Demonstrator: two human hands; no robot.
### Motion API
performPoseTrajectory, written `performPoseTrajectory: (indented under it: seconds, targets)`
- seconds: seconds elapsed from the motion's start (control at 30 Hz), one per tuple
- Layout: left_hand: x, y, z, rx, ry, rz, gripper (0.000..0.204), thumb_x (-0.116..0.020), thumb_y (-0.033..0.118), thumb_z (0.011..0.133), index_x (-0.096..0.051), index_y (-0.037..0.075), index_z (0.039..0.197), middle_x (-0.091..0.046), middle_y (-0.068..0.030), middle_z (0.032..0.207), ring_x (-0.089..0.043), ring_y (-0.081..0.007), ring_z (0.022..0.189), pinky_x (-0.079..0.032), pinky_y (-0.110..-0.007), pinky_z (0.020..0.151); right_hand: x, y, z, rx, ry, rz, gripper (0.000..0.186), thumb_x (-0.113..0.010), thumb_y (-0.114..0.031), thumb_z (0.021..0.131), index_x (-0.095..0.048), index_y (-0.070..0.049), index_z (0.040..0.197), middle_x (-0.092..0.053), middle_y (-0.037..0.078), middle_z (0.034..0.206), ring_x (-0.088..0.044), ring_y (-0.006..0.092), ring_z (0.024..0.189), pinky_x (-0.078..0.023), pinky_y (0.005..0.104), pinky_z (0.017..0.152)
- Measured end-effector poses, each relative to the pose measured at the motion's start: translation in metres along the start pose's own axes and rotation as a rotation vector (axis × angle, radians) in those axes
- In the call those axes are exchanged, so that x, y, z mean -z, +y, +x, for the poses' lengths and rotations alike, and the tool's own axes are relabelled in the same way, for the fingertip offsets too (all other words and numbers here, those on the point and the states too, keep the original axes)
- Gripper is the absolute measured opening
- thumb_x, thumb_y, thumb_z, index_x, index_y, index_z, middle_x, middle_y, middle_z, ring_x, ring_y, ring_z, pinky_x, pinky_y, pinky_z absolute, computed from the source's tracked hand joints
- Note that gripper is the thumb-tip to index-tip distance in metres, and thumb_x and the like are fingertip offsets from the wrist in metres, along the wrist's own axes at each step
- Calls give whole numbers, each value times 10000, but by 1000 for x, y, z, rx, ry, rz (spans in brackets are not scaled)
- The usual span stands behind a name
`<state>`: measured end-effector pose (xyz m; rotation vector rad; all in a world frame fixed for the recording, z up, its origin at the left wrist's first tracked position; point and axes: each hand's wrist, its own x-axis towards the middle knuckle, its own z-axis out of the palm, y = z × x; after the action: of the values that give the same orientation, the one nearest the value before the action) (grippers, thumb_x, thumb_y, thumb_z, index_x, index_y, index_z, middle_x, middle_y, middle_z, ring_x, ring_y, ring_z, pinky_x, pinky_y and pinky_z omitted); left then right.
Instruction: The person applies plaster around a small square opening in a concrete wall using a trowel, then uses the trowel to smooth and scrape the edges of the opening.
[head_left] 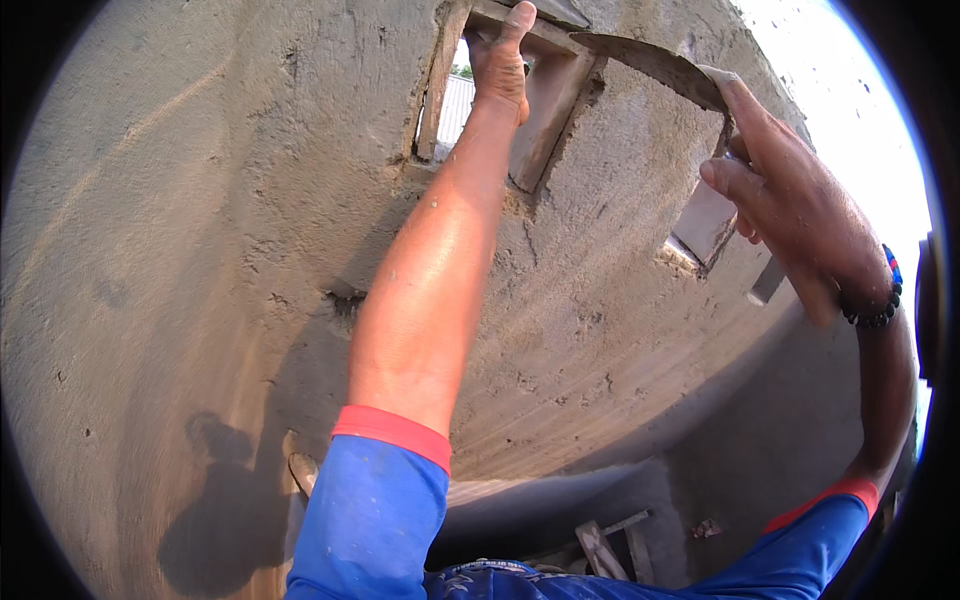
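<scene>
Both my arms reach up to a rough grey plastered wall. My left hand is at the top of a small window opening, its thumb pointing up. The fingers are mostly hidden, so I cannot tell what they grip. My right hand is at the right end of a narrow dark board, which lies along the wall above the openings and looks curved. The forefinger lies over the board's end, and the thumb sticks out below it. Whether the board reaches my left hand is unclear.
The window opening has a frame at its right side. A second small opening lies right of it, with a short pipe-like piece beyond. Wooden pieces lie below, near a low ledge. My shadow falls on the wall.
</scene>
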<state>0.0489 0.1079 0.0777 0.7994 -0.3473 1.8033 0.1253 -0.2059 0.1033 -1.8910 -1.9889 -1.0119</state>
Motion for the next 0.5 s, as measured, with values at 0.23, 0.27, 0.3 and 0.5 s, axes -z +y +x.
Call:
performPoseTrajectory:
  seconds: [0.23, 0.27, 0.3, 0.5]
  targets:
    - [15, 17, 5, -154, -145, 65, 449, -851, 334, 748, -610, 162, 1086, -573, 53, 868, -517, -61, 683, -413, -234, 561, 1, -27, 21, -80, 40, -31, 638, -547, -194, 990, -249, -74, 1541, -597, 149, 852, -628, 154, 580, -566, 310, 501]
    - [13, 16, 3, -131, -165, 67, 428, -848, 331, 752, -614, 159, 1066, -570, 52, 858, -516, -62, 675, -419, -234, 553, 2, -30, 21, -106, 52, -63, 632, -544, -194, 988, -257, -77, 1539, -599, 148, 835, -628, 155, 571, -567, 312, 496]
    - [12, 16, 1, -109, -184, 73, 407, -845, 328, 755, -618, 157, 1046, -568, 50, 848, -515, -63, 667, -425, -234, 546, 4, -33, 21, -122, 57, -84, 630, -543, -195, 987, -261, -78, 1537, -600, 147, 827, -628, 155, 566, -568, 314, 494]
    - [17, 9, 7, -150, -202, 62, 405, -836, 344, 762, -620, 144, 1041, -570, 50, 851, -528, -65, 687, -450, -238, 570, 11, -49, 34, -148, -17, -52, 605, -544, -195, 967, -304, -86, 1512, -617, 149, 844, -632, 165, 542, -574, 323, 486]
